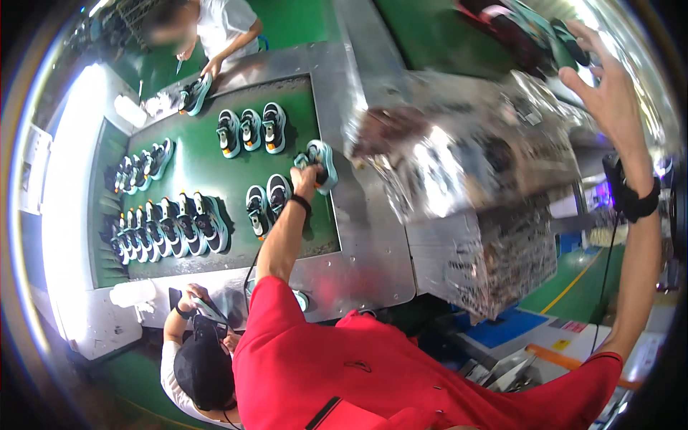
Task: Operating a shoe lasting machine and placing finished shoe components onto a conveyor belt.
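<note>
My left hand (307,177) is closed on a black and pale-blue sneaker (324,166) at the right edge of the green belt (193,175). Just below it on the belt are two similar sneakers (266,204), and three more (251,130) line up farther away. At the upper right, my right hand (609,89) is raised with thumb and fingers spread. Its fingers are close to a blurred bundle of dark, red and greenish items (523,36); whether they touch it I cannot make out.
Two rows of sneakers (172,226) stand on the belt's left side. A person in white (229,29) handles a sneaker (193,94) at the far end. Another person in a black cap (204,365) is at lower left. Plastic-wrapped stacks (466,158) stand right of the metal table edge (373,251).
</note>
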